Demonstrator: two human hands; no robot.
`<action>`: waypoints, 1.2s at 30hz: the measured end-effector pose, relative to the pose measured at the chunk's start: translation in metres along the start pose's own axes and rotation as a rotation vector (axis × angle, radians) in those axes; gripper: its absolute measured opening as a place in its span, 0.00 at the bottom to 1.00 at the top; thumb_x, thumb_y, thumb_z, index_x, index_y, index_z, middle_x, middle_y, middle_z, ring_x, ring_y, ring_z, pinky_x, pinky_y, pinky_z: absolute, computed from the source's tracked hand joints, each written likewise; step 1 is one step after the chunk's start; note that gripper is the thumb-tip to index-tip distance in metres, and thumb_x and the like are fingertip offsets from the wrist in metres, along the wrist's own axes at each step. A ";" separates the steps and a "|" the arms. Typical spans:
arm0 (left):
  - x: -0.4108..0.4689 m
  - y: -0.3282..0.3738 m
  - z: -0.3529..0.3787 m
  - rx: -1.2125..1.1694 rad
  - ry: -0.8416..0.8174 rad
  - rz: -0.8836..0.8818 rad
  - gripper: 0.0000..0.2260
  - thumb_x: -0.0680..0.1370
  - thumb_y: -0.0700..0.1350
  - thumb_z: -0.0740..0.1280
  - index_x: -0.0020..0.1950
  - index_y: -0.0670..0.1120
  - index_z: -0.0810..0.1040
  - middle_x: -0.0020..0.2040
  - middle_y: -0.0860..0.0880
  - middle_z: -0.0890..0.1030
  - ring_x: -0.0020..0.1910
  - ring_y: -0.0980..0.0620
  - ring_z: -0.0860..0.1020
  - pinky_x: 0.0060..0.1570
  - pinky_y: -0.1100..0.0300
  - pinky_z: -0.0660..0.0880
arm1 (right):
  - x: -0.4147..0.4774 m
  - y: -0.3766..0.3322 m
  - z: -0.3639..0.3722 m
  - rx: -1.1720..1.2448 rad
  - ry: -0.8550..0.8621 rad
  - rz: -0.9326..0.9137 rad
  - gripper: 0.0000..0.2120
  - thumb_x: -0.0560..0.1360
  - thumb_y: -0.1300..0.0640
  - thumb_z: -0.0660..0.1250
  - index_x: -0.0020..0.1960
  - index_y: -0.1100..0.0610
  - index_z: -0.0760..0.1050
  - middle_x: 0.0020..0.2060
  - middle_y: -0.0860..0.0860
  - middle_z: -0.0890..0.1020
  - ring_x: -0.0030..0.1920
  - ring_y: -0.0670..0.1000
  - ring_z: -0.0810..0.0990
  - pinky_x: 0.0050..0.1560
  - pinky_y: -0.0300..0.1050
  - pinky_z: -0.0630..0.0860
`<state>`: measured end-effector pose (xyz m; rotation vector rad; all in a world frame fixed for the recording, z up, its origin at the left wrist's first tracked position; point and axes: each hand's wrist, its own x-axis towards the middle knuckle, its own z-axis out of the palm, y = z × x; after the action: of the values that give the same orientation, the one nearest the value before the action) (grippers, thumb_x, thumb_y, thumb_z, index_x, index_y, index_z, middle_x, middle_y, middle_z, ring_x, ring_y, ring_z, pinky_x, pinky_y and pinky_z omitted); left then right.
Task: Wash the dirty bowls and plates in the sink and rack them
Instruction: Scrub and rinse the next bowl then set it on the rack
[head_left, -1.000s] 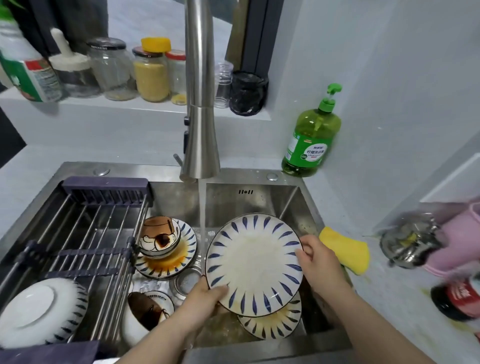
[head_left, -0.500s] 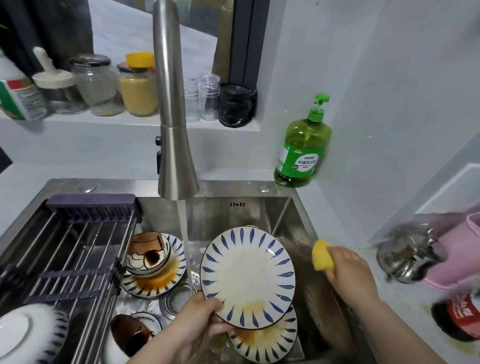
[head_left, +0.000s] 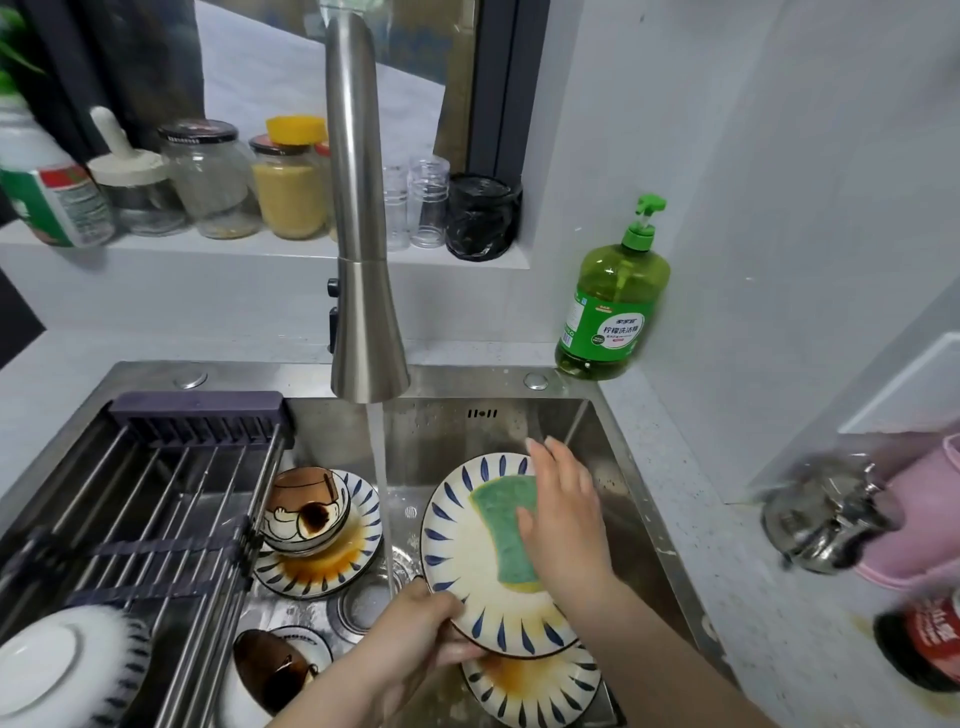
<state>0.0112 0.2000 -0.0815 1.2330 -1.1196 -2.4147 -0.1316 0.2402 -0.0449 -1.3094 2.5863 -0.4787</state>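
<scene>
Upturned white bowl (head_left: 57, 660) on drying rack (head_left: 156, 493), far left. Cartoon bowl (head_left: 304, 512) sits on sauce-stained plate (head_left: 322, 569) in sink (head_left: 441, 431), tap (head_left: 363, 260) running just beside. Your left hand (head_left: 410, 644) clamps lower rim of blue-leaf plate (head_left: 462, 551), tilted over sink. Green sponge (head_left: 506, 530) lies on it, your right hand (head_left: 563, 519) pressing it down, fingers straight. Second stained plate (head_left: 535, 691) underneath.
</scene>
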 end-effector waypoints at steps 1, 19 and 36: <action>0.001 -0.001 -0.002 -0.005 0.015 0.005 0.09 0.76 0.27 0.55 0.47 0.36 0.73 0.31 0.43 0.83 0.28 0.50 0.82 0.25 0.59 0.78 | -0.002 0.000 0.006 -0.067 0.022 -0.043 0.31 0.77 0.59 0.62 0.75 0.51 0.51 0.75 0.48 0.52 0.74 0.50 0.51 0.73 0.44 0.50; -0.008 0.009 0.001 -0.036 0.014 0.090 0.12 0.75 0.26 0.53 0.48 0.37 0.74 0.30 0.43 0.82 0.28 0.50 0.81 0.25 0.58 0.78 | -0.029 -0.004 0.019 0.074 -0.200 -0.469 0.23 0.80 0.58 0.48 0.75 0.54 0.54 0.75 0.45 0.51 0.73 0.40 0.41 0.69 0.37 0.31; -0.021 0.006 0.018 -0.002 -0.008 0.058 0.14 0.75 0.27 0.53 0.49 0.41 0.74 0.41 0.43 0.82 0.39 0.45 0.80 0.28 0.55 0.80 | -0.014 0.024 -0.010 -0.064 0.060 -0.234 0.27 0.80 0.64 0.49 0.76 0.51 0.46 0.73 0.40 0.40 0.73 0.42 0.36 0.66 0.37 0.31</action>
<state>0.0097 0.2157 -0.0579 1.1740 -1.1394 -2.3795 -0.1443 0.2665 -0.0438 -1.6543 2.5261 -0.4835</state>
